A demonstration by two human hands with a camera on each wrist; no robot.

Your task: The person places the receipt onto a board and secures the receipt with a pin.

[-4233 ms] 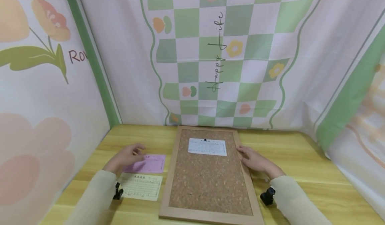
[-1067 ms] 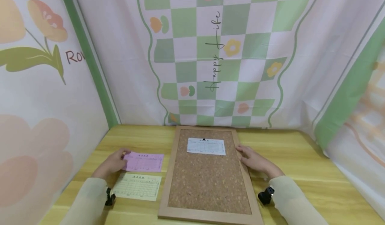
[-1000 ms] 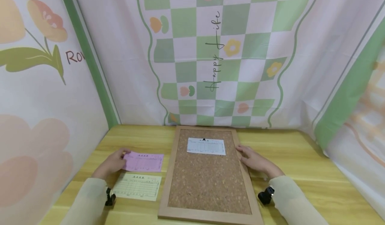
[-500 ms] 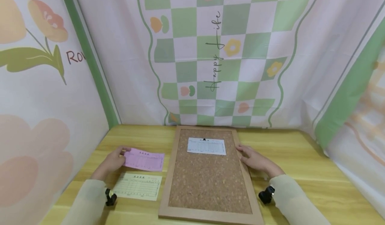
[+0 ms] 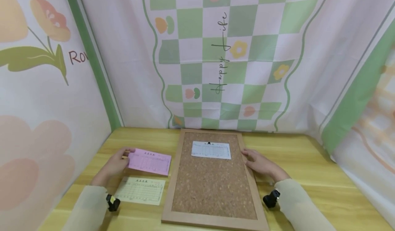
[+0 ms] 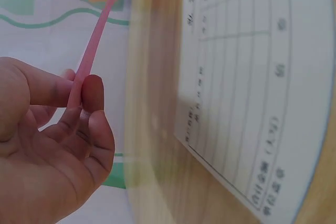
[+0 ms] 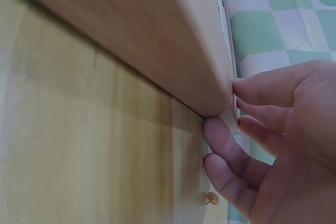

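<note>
My left hand (image 5: 115, 163) pinches the left edge of a pink printed form (image 5: 149, 161) between thumb and fingers; the left wrist view shows this sheet edge-on, raised off the table. Below it lies a pale yellow printed form (image 5: 140, 190), flat on the table. A cork board (image 5: 213, 186) with a wooden frame lies in the middle. A white printed form (image 5: 211, 150) is on its upper part, with a small black pin (image 5: 209, 143) at its top edge. My right hand (image 5: 260, 162) holds the board's right frame edge, fingertips against its side.
The wooden table (image 5: 308, 162) meets a curtain (image 5: 234, 70) behind and at both sides. A small thumbtack (image 7: 211, 198) is near my right fingers, seen in the right wrist view. Both wrists wear black cameras (image 5: 271, 198).
My left hand went to the pink form's left edge, took hold of it and lifted it, tilting the sheet. My right hand stays on the board's edge.
</note>
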